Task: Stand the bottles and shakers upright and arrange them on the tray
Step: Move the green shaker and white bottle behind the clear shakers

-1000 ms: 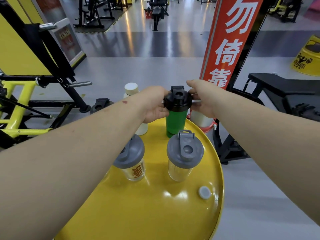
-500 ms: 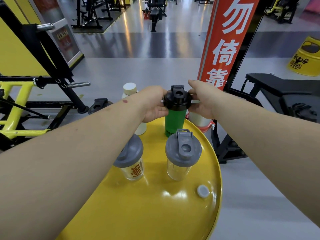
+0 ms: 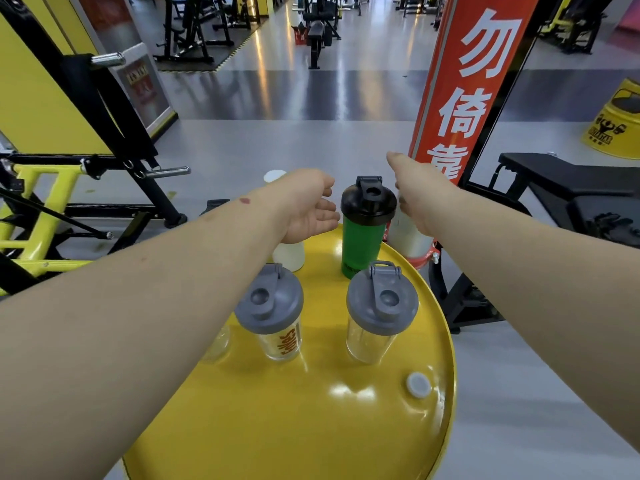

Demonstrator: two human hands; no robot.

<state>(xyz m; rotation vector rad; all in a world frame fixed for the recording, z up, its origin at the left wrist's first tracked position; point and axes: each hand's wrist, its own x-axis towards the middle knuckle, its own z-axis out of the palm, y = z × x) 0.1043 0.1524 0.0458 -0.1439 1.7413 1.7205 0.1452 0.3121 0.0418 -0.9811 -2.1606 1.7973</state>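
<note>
A green shaker [image 3: 362, 244] with a black lid stands upright at the far edge of the round yellow tray [image 3: 311, 427]. My left hand [image 3: 304, 206] hovers just left of its lid, fingers apart, holding nothing. My right hand [image 3: 420, 195] is open on the other side of the lid, apart from it. Two clear shakers with grey lids stand nearer me: one with orange lettering [image 3: 273, 313] and a plain one [image 3: 379, 310]. A white bottle [image 3: 289, 254] stands behind my left wrist, mostly hidden.
A small white cap [image 3: 418, 385] lies near the tray's right rim. A red padded post [image 3: 464, 91] with white characters rises just beyond the tray. A black bench [image 3: 568, 178] stands to the right, and a yellow-and-black gym frame [image 3: 52, 188] to the left.
Both hands have let go of the green shaker's black lid and spread apart to either side of it. The shaker stays upright in place.
</note>
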